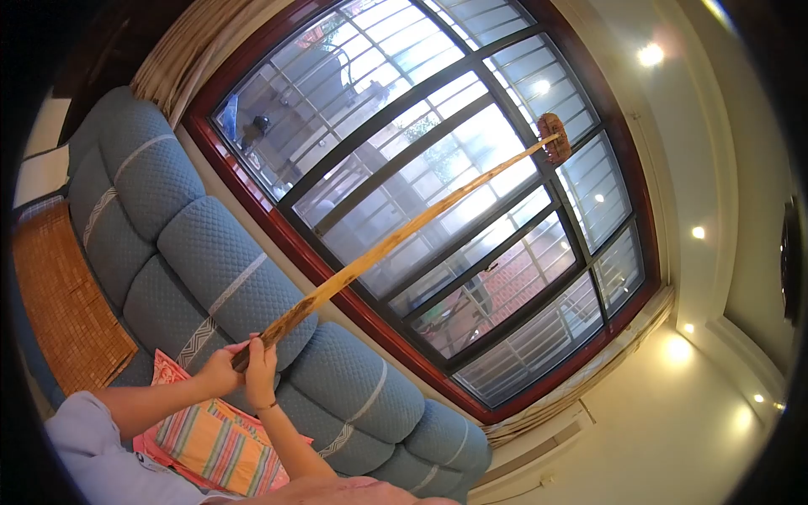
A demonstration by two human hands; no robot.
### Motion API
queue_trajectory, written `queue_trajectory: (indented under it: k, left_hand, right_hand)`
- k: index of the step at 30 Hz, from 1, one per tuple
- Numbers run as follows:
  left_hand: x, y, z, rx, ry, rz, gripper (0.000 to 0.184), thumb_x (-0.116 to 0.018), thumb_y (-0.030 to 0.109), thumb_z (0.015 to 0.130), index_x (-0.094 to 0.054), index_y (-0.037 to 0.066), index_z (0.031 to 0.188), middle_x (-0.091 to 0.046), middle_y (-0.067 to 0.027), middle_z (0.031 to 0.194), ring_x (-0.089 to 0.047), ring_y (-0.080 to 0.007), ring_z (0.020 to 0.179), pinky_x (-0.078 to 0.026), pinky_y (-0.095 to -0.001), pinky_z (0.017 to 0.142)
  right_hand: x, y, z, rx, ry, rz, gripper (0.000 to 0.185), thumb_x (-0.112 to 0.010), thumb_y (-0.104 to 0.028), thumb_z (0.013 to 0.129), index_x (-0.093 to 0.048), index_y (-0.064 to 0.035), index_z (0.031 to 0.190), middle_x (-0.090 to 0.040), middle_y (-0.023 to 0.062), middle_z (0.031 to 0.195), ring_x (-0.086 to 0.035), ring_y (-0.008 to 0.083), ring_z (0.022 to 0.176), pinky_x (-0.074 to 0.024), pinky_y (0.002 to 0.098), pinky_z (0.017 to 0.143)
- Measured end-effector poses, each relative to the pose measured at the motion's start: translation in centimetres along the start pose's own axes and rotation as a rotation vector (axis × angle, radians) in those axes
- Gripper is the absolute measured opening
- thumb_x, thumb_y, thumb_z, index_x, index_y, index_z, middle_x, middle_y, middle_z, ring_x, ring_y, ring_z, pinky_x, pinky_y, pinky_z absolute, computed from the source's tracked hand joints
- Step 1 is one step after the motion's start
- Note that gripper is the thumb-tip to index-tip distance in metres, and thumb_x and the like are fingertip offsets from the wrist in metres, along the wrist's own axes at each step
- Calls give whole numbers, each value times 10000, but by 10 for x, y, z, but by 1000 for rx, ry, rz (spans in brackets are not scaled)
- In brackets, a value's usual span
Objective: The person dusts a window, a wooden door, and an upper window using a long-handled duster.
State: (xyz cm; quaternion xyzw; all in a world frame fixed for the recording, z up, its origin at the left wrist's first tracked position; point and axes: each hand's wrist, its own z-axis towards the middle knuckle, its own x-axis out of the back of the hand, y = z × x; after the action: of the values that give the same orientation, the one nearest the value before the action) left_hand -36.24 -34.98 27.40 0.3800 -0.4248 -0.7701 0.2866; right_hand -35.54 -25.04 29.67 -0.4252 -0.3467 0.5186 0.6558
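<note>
1. Wooden pole [404, 234]: lower end clamped in both hands, left hand [220, 372] and right hand [262, 370] side by side.
2. Striped cushion [220, 442]: on the blue sofa [223, 244], beneath the forearms.
3. Woven mat [67, 295]: toward the sofa's left end.
4. Brown head [553, 139]: at the pole's far end, before the window [404, 151], near its upper edge; glass contact cannot be determined.

Daylight enters through window [379, 177], upper panes [408, 38] overexposed; ceiling spotlights [651, 55] flare; strong fisheye bending, black corners.
</note>
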Motion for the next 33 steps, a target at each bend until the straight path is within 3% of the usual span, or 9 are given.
queue_trajectory:
  k: [8,12,14,16,20,22,28,32,33]
  left_hand:
    - [-39,29,109,-210,-13,48,563,-637,78,727,-448,29,1255,-596,-61,1056,-545,-109,948,-430,-236,810]
    - [-71,115,151,-14,6,82,537,-654,93,693,-505,88,1209,-587,-6,787,-512,-76,617,-400,-235,497]
    - [-84,92,220,-318,-40,-102,513,-637,72,677,-520,107,1176,-541,0,698,-448,-71,489,-332,-236,399]
    - [-92,155,205,-71,-100,-99,481,-606,43,667,-523,97,1137,-480,1,631,-379,-86,405,-274,-243,344]
    - [-89,173,253,-81,-29,-29,370,-602,56,639,-573,101,1005,-432,-20,555,-352,-115,355,-262,-272,327]
    - [-78,182,253,-38,-39,38,361,-598,52,631,-567,104,987,-426,-16,546,-355,-108,352,-255,-273,322]
    - [-45,148,202,23,49,3,377,-624,89,700,-569,145,1068,-449,-7,550,-353,-92,354,-254,-245,318]
    - [-1,50,179,-295,80,89,404,-659,176,747,-556,83,1127,-586,-8,768,-485,-69,577,-390,-231,480]
    - [4,45,155,-225,101,81,403,-661,187,752,-556,66,1122,-587,0,799,-490,-64,620,-398,-230,513]
  right_hand:
    - [29,-74,100,85,63,50,172,-496,-223,876,-488,-59,826,-459,-8,728,-451,81,677,-382,233,611]
    - [57,-116,184,249,60,-36,204,-496,-251,836,-458,-54,801,-458,12,675,-484,110,598,-408,255,543]
    - [70,-137,225,269,37,-58,202,-464,-224,867,-442,-34,801,-441,18,663,-461,122,583,-403,267,534]
    - [63,-178,236,259,63,1,227,-470,-247,833,-445,-28,780,-523,121,571,-556,236,477,-465,343,455]
    - [53,-216,261,223,27,-57,291,-463,-287,850,-460,-8,767,-562,164,595,-570,249,492,-469,342,457]
    - [46,-216,268,171,41,-82,266,-455,-272,872,-435,-16,804,-529,103,599,-575,227,493,-465,327,442]
    - [33,-128,263,319,40,-302,266,-435,-243,880,-445,17,823,-492,59,635,-493,161,564,-432,311,538]
    - [-2,-71,190,444,41,-240,242,-446,-209,880,-449,32,899,-497,89,779,-475,172,697,-418,318,647]
    - [-8,-54,171,380,23,-247,239,-446,-200,882,-448,33,933,-498,88,791,-480,180,716,-418,321,668]
